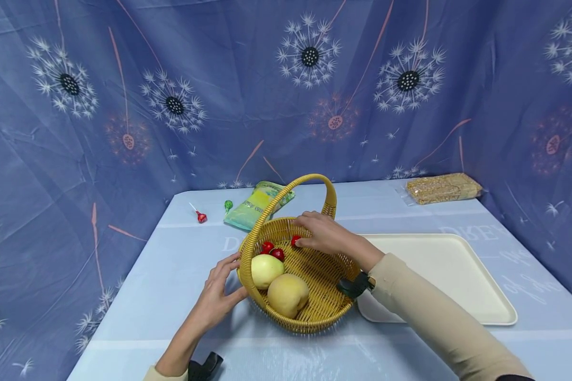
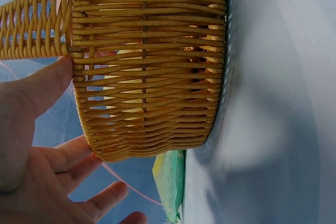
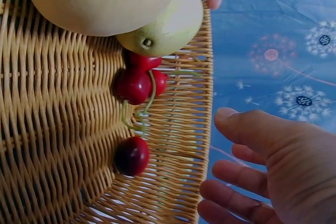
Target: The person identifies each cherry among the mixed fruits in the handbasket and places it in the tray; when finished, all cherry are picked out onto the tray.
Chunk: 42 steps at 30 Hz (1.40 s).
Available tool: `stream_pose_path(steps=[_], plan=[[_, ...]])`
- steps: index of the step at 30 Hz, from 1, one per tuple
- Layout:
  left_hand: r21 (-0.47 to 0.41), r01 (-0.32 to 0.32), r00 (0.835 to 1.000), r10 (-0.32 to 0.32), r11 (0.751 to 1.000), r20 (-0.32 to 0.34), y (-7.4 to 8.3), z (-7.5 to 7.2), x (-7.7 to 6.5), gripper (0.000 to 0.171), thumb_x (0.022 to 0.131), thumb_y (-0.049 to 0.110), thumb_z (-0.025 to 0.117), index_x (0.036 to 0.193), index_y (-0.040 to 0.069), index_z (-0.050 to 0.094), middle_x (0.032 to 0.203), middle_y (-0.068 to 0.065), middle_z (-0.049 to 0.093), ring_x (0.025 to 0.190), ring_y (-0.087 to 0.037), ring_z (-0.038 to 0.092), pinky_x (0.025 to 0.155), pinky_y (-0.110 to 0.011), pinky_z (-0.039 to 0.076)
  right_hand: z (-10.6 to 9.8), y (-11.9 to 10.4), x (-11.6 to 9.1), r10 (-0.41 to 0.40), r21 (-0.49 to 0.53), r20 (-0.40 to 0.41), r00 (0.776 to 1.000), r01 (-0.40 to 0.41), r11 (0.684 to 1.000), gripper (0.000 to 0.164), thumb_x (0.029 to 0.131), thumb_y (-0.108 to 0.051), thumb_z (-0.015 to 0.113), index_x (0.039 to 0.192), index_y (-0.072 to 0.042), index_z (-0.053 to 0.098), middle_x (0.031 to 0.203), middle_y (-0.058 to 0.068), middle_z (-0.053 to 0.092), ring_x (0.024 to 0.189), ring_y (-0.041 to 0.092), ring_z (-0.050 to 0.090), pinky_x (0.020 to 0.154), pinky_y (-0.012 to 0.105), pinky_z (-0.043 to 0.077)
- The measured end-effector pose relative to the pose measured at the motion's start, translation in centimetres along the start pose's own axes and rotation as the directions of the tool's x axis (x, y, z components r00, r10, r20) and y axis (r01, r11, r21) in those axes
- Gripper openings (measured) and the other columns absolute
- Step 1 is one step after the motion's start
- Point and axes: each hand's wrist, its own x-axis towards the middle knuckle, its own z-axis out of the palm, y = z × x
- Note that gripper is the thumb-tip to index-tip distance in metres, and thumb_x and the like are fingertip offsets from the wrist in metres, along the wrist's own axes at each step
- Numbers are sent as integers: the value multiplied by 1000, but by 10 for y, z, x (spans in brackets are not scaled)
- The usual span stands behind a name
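A yellow wicker basket (image 1: pixel 324 280) with an arched handle stands mid-table. Inside, at its left, lie a pale green apple- or pear-like fruit (image 1: pixel 266 271) and a yellow peach-like fruit (image 1: pixel 288 296). Several red cherries (image 3: pixel 132 156) with green stems rest by the far wall. My left hand (image 1: pixel 215 296) touches the basket's left side: its thumb meets the rim by the handle's base, with the other fingers spread near the wall. Over the far rim is my right hand (image 1: pixel 326 235), its loosely bent fingers holding nothing; in the right wrist view they overlap the rim, beside one cherry.
Right of the basket lies a cream tray (image 1: pixel 438 275), partly under my right sleeve. Behind the basket is a green snack bag (image 1: pixel 255 209), with a green lollipop (image 1: pixel 228 205) and a red lollipop (image 1: pixel 201 217) to its left. A clear-wrapped golden pack (image 1: pixel 443 188) sits back right.
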Motion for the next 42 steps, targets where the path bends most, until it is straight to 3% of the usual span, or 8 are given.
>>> stream_pose_path(steps=[6, 11, 24, 36, 42], plan=[[1, 5, 1000, -5, 1000, 2, -1, 0, 0, 55, 82, 33, 72, 130, 16, 52, 148, -6, 39, 138, -36, 29, 102, -67, 28, 12, 1, 11, 37, 19, 60, 997, -39, 999, 46, 90, -29, 64, 131, -13, 53, 129, 7, 56, 121, 26, 51, 96, 44, 45], [-1, -9, 1000, 9, 1000, -3, -1, 1, 0, 54, 82, 33, 72, 129, 16, 53, 147, -7, 40, 138, -36, 30, 102, -67, 29, 23, 2, 19, 64, -16, 110, 992, -63, 998, 47, 89, -27, 65, 132, -13, 52, 132, 7, 54, 120, 25, 53, 93, 41, 47], [3, -11, 1000, 11, 1000, -7, -2, 1, 0, 53, 82, 31, 73, 129, 16, 53, 147, -7, 40, 137, -36, 30, 102, -67, 28, 37, 7, 25, 88, -91, 184, 979, -73, 993, 49, 88, -28, 66, 133, -14, 52, 129, 5, 56, 120, 24, 53, 98, 42, 45], [5, -15, 1000, 15, 1000, -7, -1, 0, 0, 54, 81, 31, 73, 129, 16, 53, 147, -6, 40, 137, -36, 30, 102, -67, 28, 40, 9, 23, 65, -102, 190, 980, -46, 994, 43, 88, -28, 66, 127, -13, 56, 116, 6, 55, 109, 22, 54, 88, 39, 47], [5, -16, 1000, 16, 1000, -7, 0, 0, 0, 53, 81, 30, 73, 129, 16, 53, 147, -6, 40, 137, -35, 31, 102, -66, 29, 42, 8, 23, 58, -88, 191, 980, -42, 995, 45, 87, -26, 68, 128, -11, 56, 119, 8, 53, 107, 22, 54, 89, 38, 47]])
